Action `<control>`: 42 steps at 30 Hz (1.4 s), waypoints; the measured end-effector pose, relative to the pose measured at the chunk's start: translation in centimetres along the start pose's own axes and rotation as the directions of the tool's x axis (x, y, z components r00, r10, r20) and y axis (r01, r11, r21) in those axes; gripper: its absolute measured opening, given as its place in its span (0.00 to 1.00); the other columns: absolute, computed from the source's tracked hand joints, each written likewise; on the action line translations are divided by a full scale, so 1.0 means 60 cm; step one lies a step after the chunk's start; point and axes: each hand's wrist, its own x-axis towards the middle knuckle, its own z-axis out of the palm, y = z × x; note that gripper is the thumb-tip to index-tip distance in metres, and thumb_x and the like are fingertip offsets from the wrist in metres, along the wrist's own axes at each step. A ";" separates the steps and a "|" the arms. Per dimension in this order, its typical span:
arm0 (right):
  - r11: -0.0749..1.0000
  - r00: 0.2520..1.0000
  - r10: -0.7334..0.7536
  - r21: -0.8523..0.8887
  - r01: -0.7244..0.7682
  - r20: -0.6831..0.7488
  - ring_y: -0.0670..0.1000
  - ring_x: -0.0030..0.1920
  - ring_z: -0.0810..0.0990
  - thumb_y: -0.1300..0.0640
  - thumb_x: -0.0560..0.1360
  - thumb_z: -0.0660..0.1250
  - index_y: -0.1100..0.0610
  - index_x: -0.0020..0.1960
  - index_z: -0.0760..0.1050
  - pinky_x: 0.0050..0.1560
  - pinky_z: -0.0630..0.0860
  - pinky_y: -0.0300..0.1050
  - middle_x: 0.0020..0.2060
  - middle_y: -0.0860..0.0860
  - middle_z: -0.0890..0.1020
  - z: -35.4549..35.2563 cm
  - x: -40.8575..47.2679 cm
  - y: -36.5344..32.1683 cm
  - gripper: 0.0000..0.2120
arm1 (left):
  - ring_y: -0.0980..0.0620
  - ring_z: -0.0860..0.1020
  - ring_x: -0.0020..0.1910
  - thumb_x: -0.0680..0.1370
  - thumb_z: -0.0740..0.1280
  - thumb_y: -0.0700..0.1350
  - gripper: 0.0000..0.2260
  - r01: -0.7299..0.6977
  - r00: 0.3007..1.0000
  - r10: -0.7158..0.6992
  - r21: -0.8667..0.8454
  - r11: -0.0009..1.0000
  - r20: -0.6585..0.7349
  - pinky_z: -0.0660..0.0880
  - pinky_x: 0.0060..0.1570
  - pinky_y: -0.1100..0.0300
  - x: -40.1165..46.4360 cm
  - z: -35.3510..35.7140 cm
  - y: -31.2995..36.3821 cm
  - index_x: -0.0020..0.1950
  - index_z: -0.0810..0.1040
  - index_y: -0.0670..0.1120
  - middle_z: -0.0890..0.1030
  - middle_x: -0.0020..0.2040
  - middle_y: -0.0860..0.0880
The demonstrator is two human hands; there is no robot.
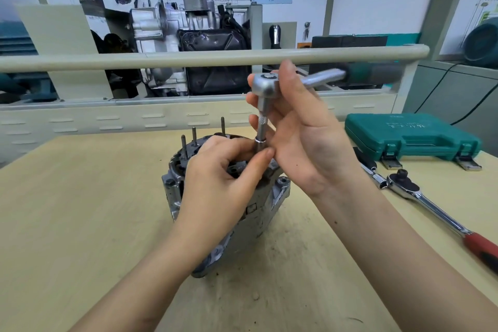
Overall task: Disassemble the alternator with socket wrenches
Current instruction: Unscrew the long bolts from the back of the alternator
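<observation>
Alternator (pixel 258 213) stands upright on the wooden table (pixel 80 210), near its middle, and is the landmark for all places below. Its housing is grey cast metal, scratched and dull, with a mounting ear with a bolt hole on its right side and dark openings on top. Three thin studs (pixel 194 136) rise from its top at the rear left. On the top of the alternator, the left hand (pixel 221 186) rests, and its grip is pressed together: thumb and fingers pinch the dark socket (pixel 260 147) at the lower end of the tool. Straight above the alternator, a socket wrench (pixel 265 86) with a silver head stands on a thin extension bar that goes down into the socket; its handle points to the right and is blurred. The right hand (pixel 301 132) is above and right of the alternator, its fingers curled around the wrench head and the bar. Right of the alternator, a second ratchet (pixel 420 194) with a red handle lies on the table. Behind this, further right, lies a closed green tool case (pixel 412 135).
</observation>
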 end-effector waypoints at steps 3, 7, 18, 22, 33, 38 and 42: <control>0.999 0.999 -0.037 0.030 0.038 -0.019 0.45 0.36 0.78 0.55 0.59 0.68 0.54 0.36 0.72 0.42 0.70 0.39 0.32 0.48 0.80 0.000 -0.001 -0.002 0.08 | 0.60 0.74 0.38 0.70 0.68 0.51 0.06 0.018 1.000 -0.018 -0.006 1.000 -0.003 0.66 0.38 0.73 -0.001 0.002 0.000 0.34 0.74 0.59 0.77 0.31 0.61; 1.000 1.000 -0.015 -0.003 0.015 0.012 0.45 0.38 0.80 0.51 0.61 0.66 0.58 0.42 0.73 0.38 0.74 0.36 0.37 0.51 0.81 -0.001 0.001 0.000 0.14 | 0.56 0.75 0.39 0.70 0.67 0.51 0.04 0.035 0.999 -0.035 -0.040 0.999 -0.002 0.68 0.39 0.69 -0.001 0.002 -0.002 0.36 0.75 0.58 0.77 0.32 0.58; 0.997 0.997 0.074 -0.037 -0.073 0.015 0.44 0.38 0.80 0.44 0.61 0.63 0.55 0.41 0.74 0.39 0.73 0.38 0.35 0.47 0.82 -0.003 0.004 0.004 0.16 | 0.62 0.73 0.44 0.71 0.66 0.49 0.05 0.005 1.000 -0.005 0.001 1.000 0.018 0.66 0.43 0.74 -0.003 0.001 -0.002 0.39 0.75 0.60 0.77 0.37 0.56; 1.000 1.000 0.015 0.009 -0.015 -0.026 0.43 0.34 0.79 0.50 0.58 0.68 0.56 0.40 0.72 0.37 0.73 0.36 0.31 0.46 0.80 -0.002 0.002 0.000 0.14 | 0.62 0.73 0.43 0.70 0.68 0.49 0.00 0.022 1.000 -0.022 -0.011 1.000 -0.015 0.66 0.42 0.74 -0.003 0.004 -0.002 0.39 0.78 0.55 0.77 0.36 0.54; 0.990 0.990 0.138 -0.036 -0.136 0.040 0.43 0.35 0.81 0.44 0.76 0.53 0.55 0.42 0.76 0.40 0.73 0.36 0.33 0.46 0.83 -0.006 0.007 -0.002 0.18 | 0.61 0.72 0.45 0.74 0.63 0.49 0.06 -0.035 0.998 0.033 0.023 0.999 0.062 0.68 0.45 0.71 -0.003 0.000 0.000 0.43 0.72 0.62 0.77 0.38 0.58; 0.994 0.993 0.108 -0.001 -0.108 0.055 0.43 0.38 0.81 0.45 0.65 0.61 0.56 0.44 0.75 0.41 0.73 0.38 0.38 0.47 0.83 -0.005 0.005 -0.001 0.17 | 0.59 0.73 0.44 0.73 0.65 0.48 0.06 -0.019 1.000 0.018 0.012 1.000 0.022 0.68 0.43 0.71 -0.003 0.000 -0.002 0.40 0.74 0.61 0.77 0.35 0.56; 0.998 0.999 0.044 0.052 -0.043 -0.014 0.44 0.35 0.80 0.49 0.60 0.66 0.57 0.48 0.72 0.41 0.72 0.38 0.35 0.48 0.81 -0.006 0.005 -0.002 0.19 | 0.60 0.74 0.43 0.71 0.67 0.49 0.04 0.001 1.000 -0.001 -0.001 1.000 -0.022 0.68 0.43 0.73 -0.002 0.002 -0.001 0.39 0.76 0.60 0.77 0.36 0.58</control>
